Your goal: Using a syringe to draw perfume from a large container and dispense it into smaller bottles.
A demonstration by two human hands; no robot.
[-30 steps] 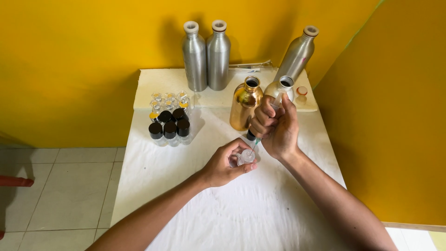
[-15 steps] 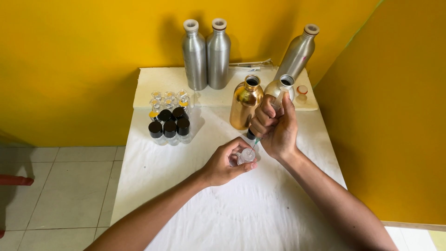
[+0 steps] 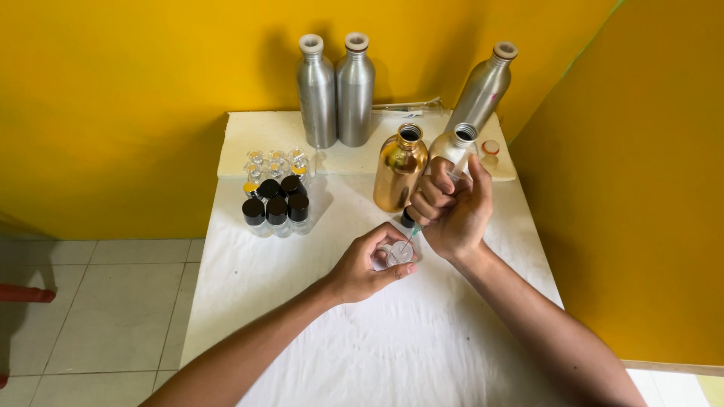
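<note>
My left hand [image 3: 366,265] grips a small clear vial [image 3: 399,254] that stands on the white cloth [image 3: 362,347]. My right hand [image 3: 451,207] is closed around a syringe [image 3: 457,167], thumb up by the plunger. The syringe's needle [image 3: 409,239] slants down into the mouth of the vial. Just behind my right hand stand an open gold bottle [image 3: 400,166] and an open pale bottle [image 3: 455,141].
Several small vials with black caps [image 3: 276,209] and clear uncapped ones [image 3: 275,162] are grouped at the left. Two silver bottles [image 3: 335,89] and a leaning silver bottle [image 3: 485,85] stand at the back against the yellow wall. Tiled floor lies left of the table.
My right thumb has lifted slightly on the syringe's plunger end. The left hand and vial stay put.
</note>
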